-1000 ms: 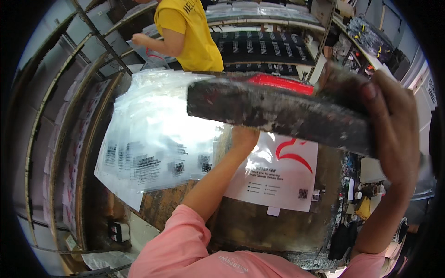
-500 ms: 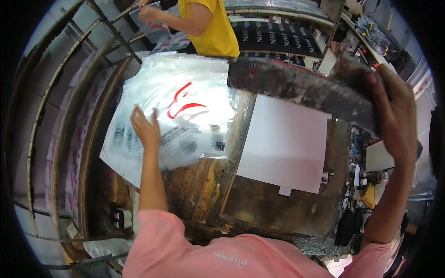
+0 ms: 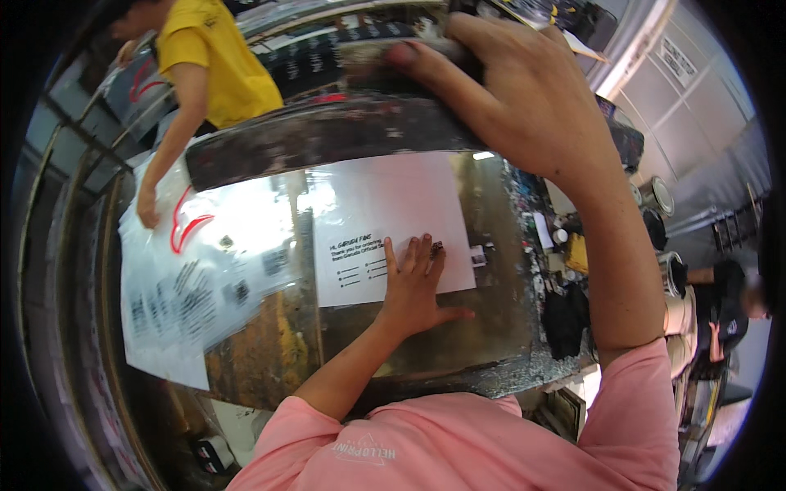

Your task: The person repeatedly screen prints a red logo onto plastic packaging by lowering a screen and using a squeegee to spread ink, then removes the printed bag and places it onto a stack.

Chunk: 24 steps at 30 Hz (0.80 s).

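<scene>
Two hands work: left hand (image 3: 417,286) spread flat on the white sheet (image 3: 385,221), right hand (image 3: 524,90) raised, gripping the dark frame (image 3: 327,135).

White printed sheet (image 3: 385,229) flat on glass; dark frame (image 3: 327,135) raised, probably screen.

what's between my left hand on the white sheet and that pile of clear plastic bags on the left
In the head view, between the left hand and the clear plastic bags lie the printed part of the white sheet, then a strip of bare, stained table.
</scene>
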### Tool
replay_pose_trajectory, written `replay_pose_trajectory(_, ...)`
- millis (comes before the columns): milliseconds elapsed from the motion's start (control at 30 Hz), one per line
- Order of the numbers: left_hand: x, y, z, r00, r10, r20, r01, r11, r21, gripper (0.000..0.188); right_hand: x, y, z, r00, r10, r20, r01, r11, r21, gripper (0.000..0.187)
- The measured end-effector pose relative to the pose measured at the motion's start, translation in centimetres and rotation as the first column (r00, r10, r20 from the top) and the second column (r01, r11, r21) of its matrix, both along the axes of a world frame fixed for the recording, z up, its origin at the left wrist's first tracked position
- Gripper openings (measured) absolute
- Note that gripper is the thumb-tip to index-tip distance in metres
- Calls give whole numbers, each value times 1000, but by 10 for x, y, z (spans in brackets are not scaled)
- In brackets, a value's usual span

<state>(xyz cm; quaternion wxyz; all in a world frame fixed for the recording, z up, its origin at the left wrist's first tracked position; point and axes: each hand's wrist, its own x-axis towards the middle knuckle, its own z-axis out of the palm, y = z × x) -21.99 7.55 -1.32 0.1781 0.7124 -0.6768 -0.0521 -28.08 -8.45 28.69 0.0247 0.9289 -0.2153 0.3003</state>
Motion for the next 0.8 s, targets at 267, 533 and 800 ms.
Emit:
replay_pose_trajectory(267, -14, -2, 1, 993, -117, -13, 117, 993, 5, 115, -18, -18, -9, 1000, -5, -29, 7, 998, 65, 67)
replay_pose_trajectory(533, -11, 0, -2, 989, -140, -44, 137, 989, -64, 110, -12, -12, 0, 998, -39, -41, 42, 996, 78, 70)
replay_pose_trajectory(800, -1, 13, 22, 990, -91, -103, 59, 959, -277, 95, -1, 8, 4, 999, -34, -41, 33, 999, -17, 67)
